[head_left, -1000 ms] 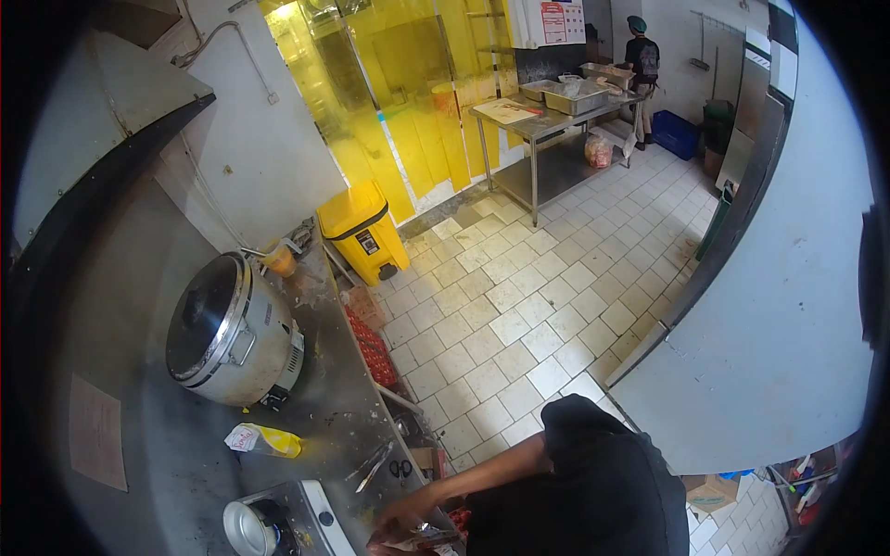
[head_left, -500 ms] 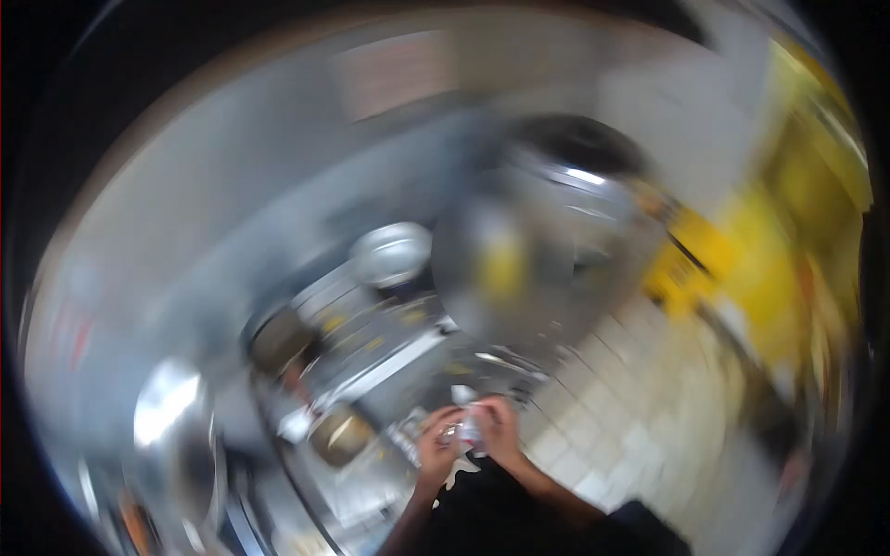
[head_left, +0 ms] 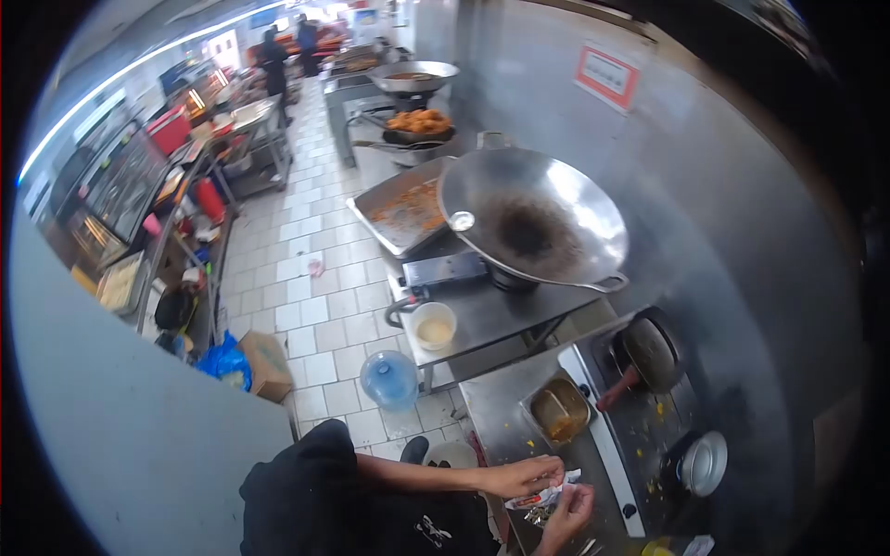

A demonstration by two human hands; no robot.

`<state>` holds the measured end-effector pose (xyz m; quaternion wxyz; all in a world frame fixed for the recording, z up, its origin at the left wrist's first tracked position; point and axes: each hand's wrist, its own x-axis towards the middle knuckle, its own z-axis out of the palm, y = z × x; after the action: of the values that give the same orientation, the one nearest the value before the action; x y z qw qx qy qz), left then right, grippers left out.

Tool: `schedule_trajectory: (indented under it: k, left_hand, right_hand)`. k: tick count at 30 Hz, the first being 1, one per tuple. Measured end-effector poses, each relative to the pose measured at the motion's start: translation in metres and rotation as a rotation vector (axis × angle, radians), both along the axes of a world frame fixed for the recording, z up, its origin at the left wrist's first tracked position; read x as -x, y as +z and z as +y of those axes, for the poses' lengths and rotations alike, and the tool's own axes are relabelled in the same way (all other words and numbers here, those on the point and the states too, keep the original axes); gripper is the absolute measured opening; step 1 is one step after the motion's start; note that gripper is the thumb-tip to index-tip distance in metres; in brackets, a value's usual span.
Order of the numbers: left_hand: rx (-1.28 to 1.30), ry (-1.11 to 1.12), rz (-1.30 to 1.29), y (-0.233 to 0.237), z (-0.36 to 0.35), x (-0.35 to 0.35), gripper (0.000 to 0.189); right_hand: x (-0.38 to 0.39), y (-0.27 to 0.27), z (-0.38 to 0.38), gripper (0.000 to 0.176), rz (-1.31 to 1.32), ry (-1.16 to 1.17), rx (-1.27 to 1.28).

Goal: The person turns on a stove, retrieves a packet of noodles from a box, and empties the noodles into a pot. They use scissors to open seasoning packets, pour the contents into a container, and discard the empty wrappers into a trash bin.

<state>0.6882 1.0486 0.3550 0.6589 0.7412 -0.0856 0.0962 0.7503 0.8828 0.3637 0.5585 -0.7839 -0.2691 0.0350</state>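
My left hand [head_left: 525, 476] reaches in from the left, its fingers pinched on a small white packet with red print [head_left: 530, 501]. Close below it, my right hand [head_left: 566, 521] also grips the packet's edge, fingers closed. Both hands are over the front edge of a steel counter [head_left: 496, 400]. Just beyond them on that counter stands a square metal container [head_left: 560, 408] with brownish food inside. A shiny crumpled wrapper lies under the hands, too small to name.
On the burner at right are a handled pan [head_left: 651, 352] and a metal bowl [head_left: 706, 461]. A large wok [head_left: 533, 218] stands farther back, beside a tray of food bits [head_left: 408, 208]. A water jug [head_left: 390, 380] and cardboard box [head_left: 265, 366] are on the floor. Two people are far off.
My view has swung left, from the blurred stove and wall to the long kitchen aisle. Both hands still hold the white packet together.
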Motion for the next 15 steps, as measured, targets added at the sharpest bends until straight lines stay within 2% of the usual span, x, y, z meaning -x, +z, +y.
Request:
schedule_trajectory:
  k: [1, 2, 5, 6, 8, 9, 11, 12, 14, 15]
  left_hand:
    - [-0.021, 0.037, -0.024, 0.003, 0.006, 0.005, 0.021]
    - [-0.04, 0.069, -0.045, 0.005, 0.009, 0.011, 0.021]
    - [-0.124, 0.05, -0.075, 0.017, 0.029, 0.029, 0.024]
    - [-0.177, 0.013, -0.062, 0.016, 0.034, 0.033, 0.024]
    - [-0.347, -0.028, -0.066, 0.019, 0.042, 0.043, 0.027]
    - [-0.346, -0.006, -0.105, 0.024, 0.043, 0.046, 0.028]
    - [-0.347, 0.043, -0.182, 0.032, 0.044, 0.052, 0.029]
    - [-0.062, -0.063, 0.038, 0.031, 0.047, 0.055, 0.028]
    - [-0.046, 0.032, -0.027, 0.029, 0.05, 0.063, 0.028]
    - [-0.037, 0.079, -0.061, 0.027, 0.051, 0.067, 0.028]
  right_hand:
    - [-0.004, -0.005, 0.009, 0.013, -0.035, 0.077, 0.002]
    - [-0.002, 0.003, 0.018, 0.016, 0.077, 0.132, 0.007]
    - [-0.014, 0.0, 0.03, 0.017, -0.273, 0.376, 0.118]
    - [-0.011, 0.008, 0.039, 0.019, -0.311, 0.395, 0.096]
    - [-0.004, 0.007, 0.041, 0.02, -0.242, 0.415, 0.095]
    - [-0.003, 0.007, 0.047, 0.02, -0.215, 0.428, 0.087]
    - [0.02, -0.008, 0.047, 0.025, 0.365, 0.228, -0.208]
    - [0.024, -0.014, 0.05, 0.028, 0.656, 0.128, -0.347]
    - [0.015, 0.037, 0.073, 0.03, 0.808, 0.864, -0.534]
    - [0.031, 0.043, 0.069, 0.034, 0.761, 0.587, -0.525]
